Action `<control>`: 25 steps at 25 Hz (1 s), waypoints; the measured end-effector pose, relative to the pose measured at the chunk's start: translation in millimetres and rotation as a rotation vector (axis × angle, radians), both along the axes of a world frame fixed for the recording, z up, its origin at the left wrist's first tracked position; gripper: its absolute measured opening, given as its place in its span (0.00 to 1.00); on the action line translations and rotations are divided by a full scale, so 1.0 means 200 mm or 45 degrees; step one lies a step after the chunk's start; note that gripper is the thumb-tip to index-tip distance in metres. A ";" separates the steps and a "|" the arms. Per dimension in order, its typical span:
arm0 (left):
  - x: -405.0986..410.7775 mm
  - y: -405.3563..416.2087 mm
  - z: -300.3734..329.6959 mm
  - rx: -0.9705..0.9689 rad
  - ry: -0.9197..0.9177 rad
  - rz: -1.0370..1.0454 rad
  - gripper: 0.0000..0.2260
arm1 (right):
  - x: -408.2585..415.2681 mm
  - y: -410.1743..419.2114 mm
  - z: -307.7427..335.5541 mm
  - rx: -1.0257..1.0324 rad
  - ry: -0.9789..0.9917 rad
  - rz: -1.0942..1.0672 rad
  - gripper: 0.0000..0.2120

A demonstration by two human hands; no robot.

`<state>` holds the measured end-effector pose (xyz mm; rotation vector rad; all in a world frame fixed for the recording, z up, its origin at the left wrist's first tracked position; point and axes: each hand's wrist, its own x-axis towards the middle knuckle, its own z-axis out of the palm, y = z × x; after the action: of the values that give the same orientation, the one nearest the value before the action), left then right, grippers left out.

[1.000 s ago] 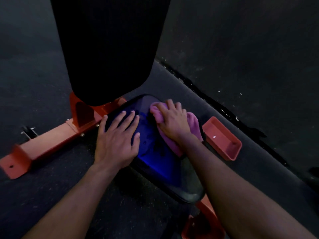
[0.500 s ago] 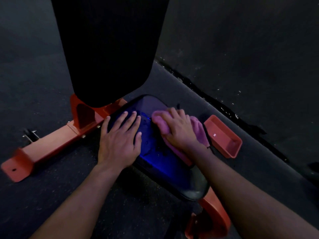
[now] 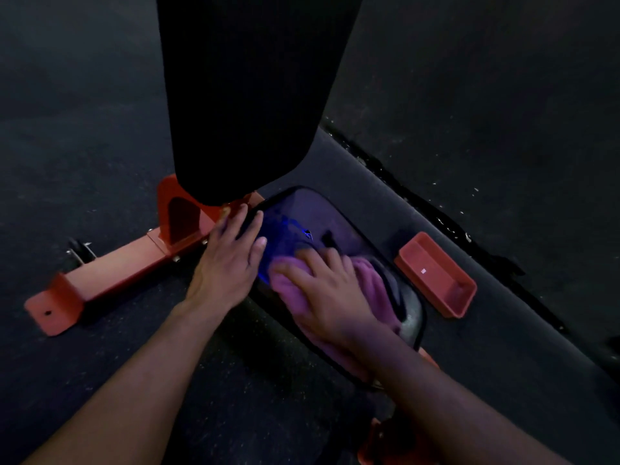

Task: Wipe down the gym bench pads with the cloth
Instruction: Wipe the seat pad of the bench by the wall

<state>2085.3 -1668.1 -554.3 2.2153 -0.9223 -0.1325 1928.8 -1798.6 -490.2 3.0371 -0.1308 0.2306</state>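
the room is dim. a dark speckled rubber floor (image 3: 100,135) spreads all round the orange steel frame (image 3: 110,276). right of the frame a smoother dark strip (image 3: 503,333) runs diagonally, a ragged seam (image 3: 419,199) edging it, and an orange tray (image 3: 436,275) lies on it.

Dim gym, padded bench (image 3: 245,95) on orange steel frame (image 3: 110,276), rubber floor (image 3: 84,146)

right hand (image 3: 330,293) flat on purple cloth (image 3: 367,280); left hand (image 3: 231,260) on seat pad (image 3: 302,213)
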 end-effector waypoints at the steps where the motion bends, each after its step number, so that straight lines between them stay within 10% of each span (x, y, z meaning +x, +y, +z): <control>1: 0.00 0.00 -0.01 -0.026 0.008 -0.026 0.28 | 0.12 -0.02 0.00 -0.002 0.037 -0.023 0.21; 9: -0.01 -0.01 -0.01 -0.106 0.008 0.000 0.27 | -0.30 0.00 0.01 0.144 -0.085 -0.116 0.21; 14: 0.01 0.00 -0.03 -0.115 -0.022 -0.027 0.28 | 0.12 -0.09 -0.03 0.021 0.021 -0.056 0.23; 25: -0.22 0.05 0.17 0.352 -0.259 -0.189 0.31 | 0.03 -0.45 0.12 0.207 -0.154 -0.303 0.20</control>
<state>2040.8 -1658.0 -520.2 2.4456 -1.2445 -0.1108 1935.1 -1888.5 -467.1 3.1263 -0.5411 0.4018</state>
